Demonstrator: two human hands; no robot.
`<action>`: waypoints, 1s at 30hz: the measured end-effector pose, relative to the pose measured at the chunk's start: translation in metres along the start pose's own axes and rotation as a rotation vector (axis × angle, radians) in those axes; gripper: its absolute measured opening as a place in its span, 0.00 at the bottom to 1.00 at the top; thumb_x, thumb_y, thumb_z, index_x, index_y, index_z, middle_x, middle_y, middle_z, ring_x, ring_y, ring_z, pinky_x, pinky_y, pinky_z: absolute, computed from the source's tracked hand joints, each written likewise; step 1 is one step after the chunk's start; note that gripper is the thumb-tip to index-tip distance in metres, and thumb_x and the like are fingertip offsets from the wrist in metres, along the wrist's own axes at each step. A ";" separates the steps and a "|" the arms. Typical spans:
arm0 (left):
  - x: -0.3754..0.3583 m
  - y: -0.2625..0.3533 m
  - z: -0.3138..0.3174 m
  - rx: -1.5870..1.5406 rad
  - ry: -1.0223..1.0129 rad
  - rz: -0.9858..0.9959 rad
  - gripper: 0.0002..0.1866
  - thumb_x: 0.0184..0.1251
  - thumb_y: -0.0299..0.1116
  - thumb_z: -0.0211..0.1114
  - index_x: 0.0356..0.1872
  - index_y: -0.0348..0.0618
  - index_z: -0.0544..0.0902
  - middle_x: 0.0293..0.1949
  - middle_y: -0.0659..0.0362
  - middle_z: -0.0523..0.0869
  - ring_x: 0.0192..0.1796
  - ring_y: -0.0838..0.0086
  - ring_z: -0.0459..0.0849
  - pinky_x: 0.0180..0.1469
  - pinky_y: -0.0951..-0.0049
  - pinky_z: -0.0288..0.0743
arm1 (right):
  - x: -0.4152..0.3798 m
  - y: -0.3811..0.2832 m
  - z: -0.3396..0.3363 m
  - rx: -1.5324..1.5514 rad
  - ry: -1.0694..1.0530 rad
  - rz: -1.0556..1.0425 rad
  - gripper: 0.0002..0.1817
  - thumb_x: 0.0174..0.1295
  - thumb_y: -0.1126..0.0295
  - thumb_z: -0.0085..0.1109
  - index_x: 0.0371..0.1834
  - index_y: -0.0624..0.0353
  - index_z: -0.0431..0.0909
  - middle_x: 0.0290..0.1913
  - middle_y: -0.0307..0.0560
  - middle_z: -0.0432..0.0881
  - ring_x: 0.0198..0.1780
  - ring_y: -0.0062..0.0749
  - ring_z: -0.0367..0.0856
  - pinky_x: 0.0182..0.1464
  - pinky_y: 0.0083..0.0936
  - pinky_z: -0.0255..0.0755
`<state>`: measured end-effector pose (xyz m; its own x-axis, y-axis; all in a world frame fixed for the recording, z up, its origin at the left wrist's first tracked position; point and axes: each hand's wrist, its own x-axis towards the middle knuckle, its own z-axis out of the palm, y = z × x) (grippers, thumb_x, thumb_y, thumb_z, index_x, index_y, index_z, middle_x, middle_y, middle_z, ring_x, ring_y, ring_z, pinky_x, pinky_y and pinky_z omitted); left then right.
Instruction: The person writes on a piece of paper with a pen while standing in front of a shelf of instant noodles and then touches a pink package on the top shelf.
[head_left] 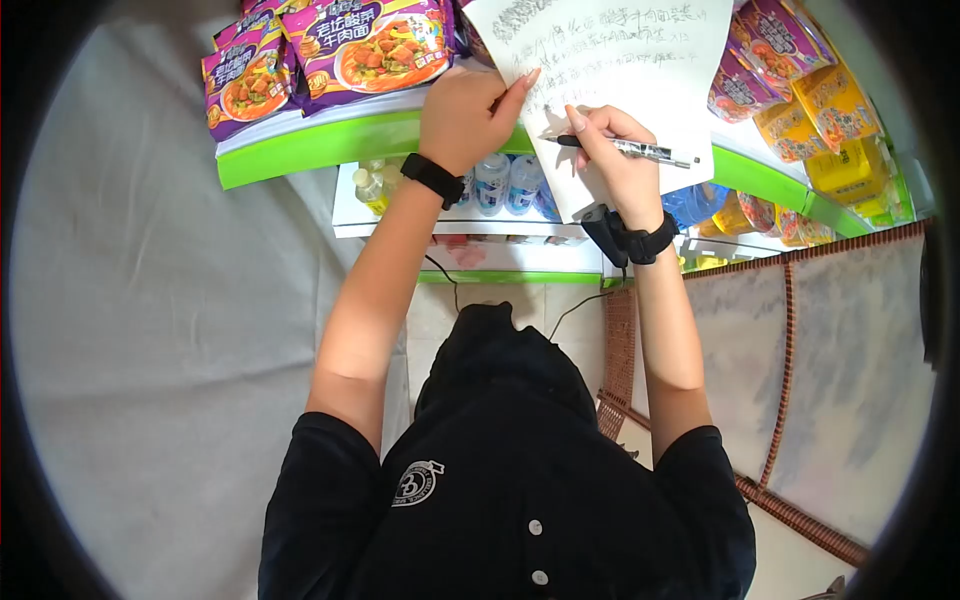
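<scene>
A white sheet of paper (640, 90) with handwritten lines lies on the upper shelf, over the noodle packs. My left hand (470, 115) presses flat on the paper's left edge, fingers stretched out. My right hand (615, 160) grips a black and silver pen (630, 150), with its tip on the paper below the written lines. Both wrists carry black bands.
Purple instant noodle packs (320, 50) fill the green-edged shelf (330, 145) to the left; purple and yellow packs (800, 90) sit to the right. Bottles (505, 185) stand on the lower shelf. A grey wall is at left, a pale panel at right.
</scene>
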<state>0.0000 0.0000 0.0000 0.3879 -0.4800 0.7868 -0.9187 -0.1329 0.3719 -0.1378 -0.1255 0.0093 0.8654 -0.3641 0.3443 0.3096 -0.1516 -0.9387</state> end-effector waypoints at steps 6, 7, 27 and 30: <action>0.000 0.004 -0.002 0.058 0.068 0.026 0.18 0.61 0.38 0.62 0.12 0.44 0.73 0.12 0.56 0.73 0.18 0.61 0.72 0.28 0.64 0.64 | -0.006 0.005 0.011 0.064 0.131 -0.051 0.12 0.60 0.78 0.59 0.21 0.60 0.68 0.22 0.35 0.74 0.22 0.12 0.69 0.24 0.11 0.61; 0.000 0.006 -0.003 0.061 0.089 0.029 0.18 0.61 0.38 0.62 0.12 0.44 0.73 0.12 0.56 0.73 0.18 0.61 0.72 0.28 0.64 0.64 | -0.008 0.010 0.010 0.040 0.150 -0.115 0.13 0.61 0.77 0.59 0.20 0.61 0.67 0.23 0.35 0.74 0.21 0.11 0.69 0.23 0.11 0.61; -0.002 0.005 0.001 0.073 0.023 0.007 0.12 0.61 0.34 0.62 0.19 0.43 0.80 0.14 0.57 0.75 0.19 0.62 0.70 0.29 0.67 0.63 | 0.009 0.023 0.016 -0.286 0.295 -0.175 0.15 0.57 0.76 0.61 0.15 0.63 0.69 0.19 0.43 0.74 0.24 0.23 0.69 0.29 0.21 0.63; -0.002 0.004 0.004 0.037 0.073 0.033 0.12 0.61 0.33 0.62 0.18 0.43 0.79 0.14 0.57 0.75 0.19 0.62 0.70 0.29 0.67 0.63 | 0.009 0.024 0.018 -0.322 0.294 -0.206 0.15 0.58 0.76 0.60 0.15 0.64 0.69 0.18 0.43 0.74 0.23 0.23 0.68 0.29 0.21 0.63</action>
<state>-0.0044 -0.0028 -0.0022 0.3601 -0.4199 0.8331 -0.9328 -0.1505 0.3273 -0.1154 -0.1154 -0.0101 0.6364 -0.5337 0.5570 0.2852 -0.5081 -0.8127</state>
